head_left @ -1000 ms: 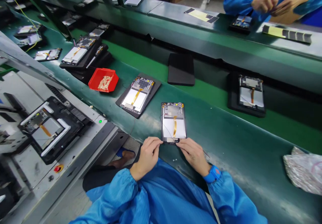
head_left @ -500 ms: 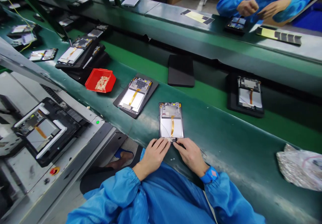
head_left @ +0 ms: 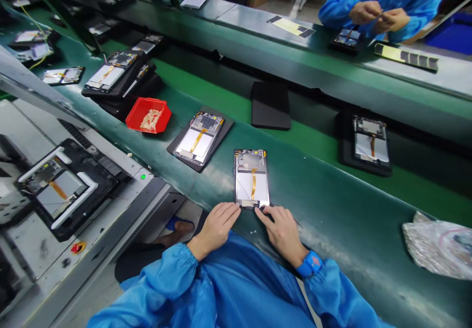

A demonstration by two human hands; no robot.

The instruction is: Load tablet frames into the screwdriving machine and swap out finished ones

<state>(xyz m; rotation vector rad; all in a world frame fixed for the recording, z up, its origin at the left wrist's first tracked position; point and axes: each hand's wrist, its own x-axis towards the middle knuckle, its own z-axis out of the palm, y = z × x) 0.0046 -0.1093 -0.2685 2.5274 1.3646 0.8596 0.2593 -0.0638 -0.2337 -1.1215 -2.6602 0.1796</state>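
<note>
An opened tablet [head_left: 252, 178] with a white battery area and an orange ribbon lies on the green bench in front of me. At its lower left corner rest the fingertips of my left hand [head_left: 217, 223], the fingers pressed together. My right hand [head_left: 282, 229] touches the lower right edge, index finger stretched and the others bent; anything small under the fingertips is hidden. Another opened tablet [head_left: 201, 138] lies on a black pad to the left. Beyond it stands a red bin [head_left: 148, 115] with small beige pieces.
A machine fixture [head_left: 59, 190] holding a tablet is at the left. Stacked tablets [head_left: 106, 75] lie beyond the bin. The green belt carries a black pad [head_left: 271, 105] and a tablet [head_left: 371, 143]. A plastic bag [head_left: 438, 247] lies right. A person's hands [head_left: 379, 17] work opposite.
My left hand has slid left from the tablet's lower edge to its corner. My right hand has shifted slightly. On the belt, the black pad and tablet have moved right.
</note>
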